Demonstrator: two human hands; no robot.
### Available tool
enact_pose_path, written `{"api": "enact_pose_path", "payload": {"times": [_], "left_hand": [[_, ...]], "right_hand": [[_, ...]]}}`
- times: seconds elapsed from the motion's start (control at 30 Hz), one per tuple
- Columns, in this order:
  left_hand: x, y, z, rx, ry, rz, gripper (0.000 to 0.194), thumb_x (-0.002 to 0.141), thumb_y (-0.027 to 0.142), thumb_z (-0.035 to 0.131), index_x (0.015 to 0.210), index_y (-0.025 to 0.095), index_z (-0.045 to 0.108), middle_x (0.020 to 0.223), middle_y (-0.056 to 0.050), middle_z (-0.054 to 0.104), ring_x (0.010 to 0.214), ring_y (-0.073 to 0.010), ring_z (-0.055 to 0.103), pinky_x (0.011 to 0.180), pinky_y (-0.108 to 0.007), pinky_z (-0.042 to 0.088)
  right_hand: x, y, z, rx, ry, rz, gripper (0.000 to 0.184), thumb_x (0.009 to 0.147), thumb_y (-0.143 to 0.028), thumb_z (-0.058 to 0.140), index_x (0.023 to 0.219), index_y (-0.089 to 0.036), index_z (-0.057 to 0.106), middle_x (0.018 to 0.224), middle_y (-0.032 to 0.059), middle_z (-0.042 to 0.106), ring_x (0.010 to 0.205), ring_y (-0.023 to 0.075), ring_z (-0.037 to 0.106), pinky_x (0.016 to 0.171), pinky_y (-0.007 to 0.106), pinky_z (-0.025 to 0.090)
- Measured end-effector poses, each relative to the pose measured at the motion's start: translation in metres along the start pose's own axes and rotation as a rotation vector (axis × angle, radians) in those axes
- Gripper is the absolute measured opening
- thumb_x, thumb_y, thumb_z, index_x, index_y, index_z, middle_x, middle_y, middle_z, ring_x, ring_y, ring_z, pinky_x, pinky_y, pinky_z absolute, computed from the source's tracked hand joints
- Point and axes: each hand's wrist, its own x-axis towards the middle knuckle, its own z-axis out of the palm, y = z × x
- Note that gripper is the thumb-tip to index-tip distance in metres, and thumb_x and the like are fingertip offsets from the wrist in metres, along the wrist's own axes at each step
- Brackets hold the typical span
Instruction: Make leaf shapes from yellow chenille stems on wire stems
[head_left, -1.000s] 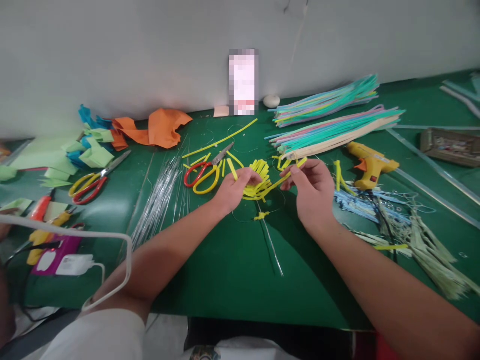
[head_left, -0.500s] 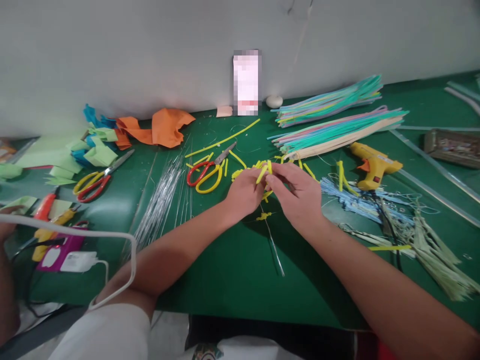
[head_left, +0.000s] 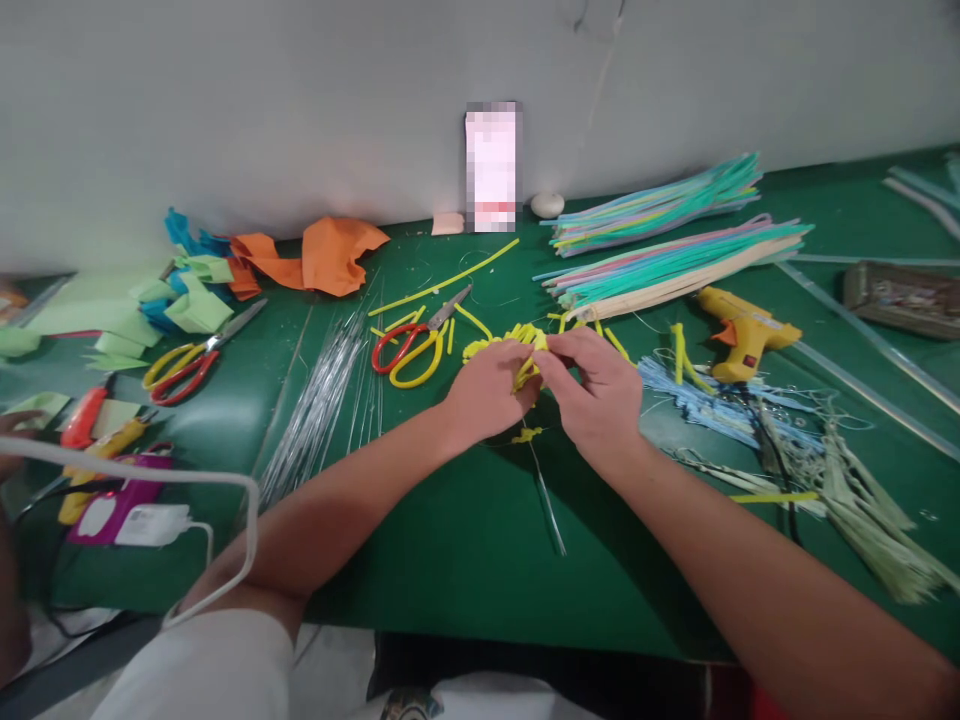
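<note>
Both hands meet over the middle of the green table, fingers closed on short yellow strips that look like cut paper rope or pipe cleaner [head_left: 527, 372]. My left hand [head_left: 491, 388] grips the yellow bundle from the left, and its frilled edge shows beyond the fingers. At the bundle's upper right, my right hand [head_left: 592, 385] pinches a yellow strip between thumb and fingers. Below them, a thin wire [head_left: 549, 505] with a small yellow knot reaches toward me. Left of the hands lie red-and-yellow-handled scissors [head_left: 420, 345] among loose yellow pieces. My fingers partly hide the bundle.
A sheaf of silver wires [head_left: 319, 410] lies left of the scissors. Bundles of coloured strips [head_left: 667, 260] and a yellow glue gun [head_left: 750, 335] are at right. A second pair of scissors [head_left: 199, 365], a power strip [head_left: 124, 505] and a white cable [head_left: 251, 530] are at left. Another person's hand [head_left: 16, 435] shows at far left.
The yellow strip that stuck up between my fingertips now lies lower, folded in against the bundle. Both hands stay in nearly the same place, and the view has shifted slightly.
</note>
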Motion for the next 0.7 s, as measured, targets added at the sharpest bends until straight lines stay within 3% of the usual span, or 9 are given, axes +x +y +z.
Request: {"api": "enact_pose_path", "payload": {"times": [0.07, 0.13, 0.23, 0.3, 0.47, 0.7], "left_hand": [[-0.004, 0.005, -0.011, 0.026, 0.009, 0.085, 0.03, 0.07, 0.014, 0.061, 0.1, 0.018, 0.062, 0.1, -0.008, 0.066, 0.094, -0.0234, 0.061, 0.087, -0.04, 0.05], [-0.007, 0.012, -0.022, -0.037, 0.132, 0.176, 0.036, 0.073, 0.014, 0.06, 0.109, 0.019, 0.061, 0.108, -0.009, 0.065, 0.098, -0.0211, 0.061, 0.089, -0.038, 0.05], [-0.007, 0.025, -0.03, -0.077, 0.319, 0.167, 0.018, 0.082, 0.024, 0.064, 0.1, 0.021, 0.067, 0.082, -0.001, 0.063, 0.075, -0.0132, 0.059, 0.077, -0.03, 0.051], [-0.005, 0.032, -0.03, -0.071, 0.365, 0.128, 0.014, 0.082, 0.029, 0.069, 0.093, 0.021, 0.069, 0.072, 0.002, 0.06, 0.063, -0.0101, 0.055, 0.068, -0.026, 0.05], [-0.004, 0.035, -0.027, -0.064, 0.37, 0.13, 0.009, 0.086, 0.027, 0.066, 0.081, 0.02, 0.071, 0.076, -0.001, 0.068, 0.067, -0.0105, 0.058, 0.062, -0.024, 0.048], [0.001, 0.036, -0.043, -0.029, 0.313, 0.103, 0.015, 0.089, 0.025, 0.06, 0.08, 0.02, 0.071, 0.074, 0.0, 0.069, 0.069, -0.0113, 0.061, 0.065, -0.024, 0.049]], "right_hand": [[0.0, 0.002, -0.002, 0.013, 0.021, 0.009, 0.008, 0.088, -0.027, 0.061, 0.085, -0.024, 0.068, 0.08, 0.0015, 0.065, 0.071, 0.0157, 0.057, 0.068, 0.032, 0.046], [0.001, 0.003, -0.004, 0.014, 0.014, 0.009, 0.009, 0.088, -0.028, 0.06, 0.086, -0.024, 0.068, 0.077, 0.0014, 0.063, 0.07, 0.0163, 0.057, 0.068, 0.033, 0.046], [0.0, 0.002, -0.006, -0.011, -0.036, 0.004, 0.013, 0.089, -0.03, 0.058, 0.088, -0.025, 0.07, 0.076, 0.0022, 0.062, 0.07, 0.0173, 0.057, 0.067, 0.033, 0.046], [-0.001, -0.001, -0.006, -0.032, -0.071, -0.012, 0.016, 0.09, -0.031, 0.056, 0.088, -0.026, 0.07, 0.077, 0.0029, 0.063, 0.071, 0.0177, 0.057, 0.066, 0.033, 0.046], [0.0, -0.009, -0.006, -0.036, -0.127, -0.018, 0.018, 0.09, -0.03, 0.055, 0.084, -0.024, 0.071, 0.071, 0.0027, 0.061, 0.07, 0.0172, 0.056, 0.065, 0.032, 0.045], [0.002, 0.005, -0.003, 0.182, -0.234, 0.18, 0.014, 0.079, -0.035, 0.069, 0.083, -0.022, 0.068, 0.083, 0.0025, 0.061, 0.064, 0.013, 0.052, 0.057, 0.028, 0.044]]}}
